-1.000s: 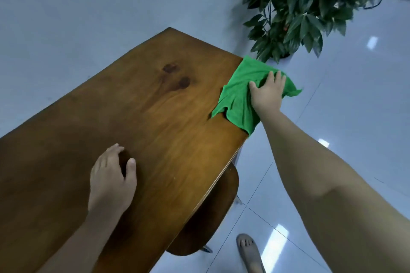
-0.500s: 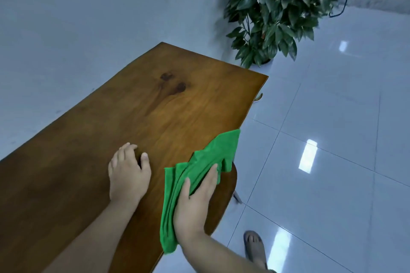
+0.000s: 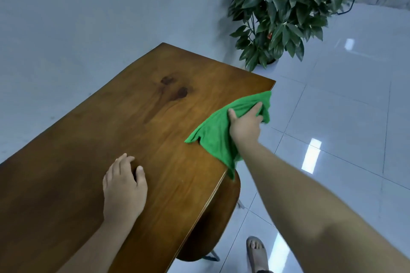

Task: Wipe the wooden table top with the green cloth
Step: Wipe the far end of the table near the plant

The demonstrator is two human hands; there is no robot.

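The brown wooden table top (image 3: 124, 131) runs from the lower left toward the far right corner. A crumpled green cloth (image 3: 213, 133) lies on its right edge, partly hanging over the side. My right hand (image 3: 245, 123) presses down on the cloth, fingers curled into its far folds. My left hand (image 3: 124, 186) rests flat on the bare wood nearer to me, fingers slightly apart, holding nothing.
A leafy potted plant (image 3: 286, 9) stands on the floor just past the table's far corner. A wooden chair seat (image 3: 213, 228) sits under the table's right edge. My sandalled foot (image 3: 256, 252) is on the glossy white tiles. A pale wall runs along the left.
My right hand slid the cloth from the far corner back along the right edge toward me, then out again to the far right part. My left hand stayed put.
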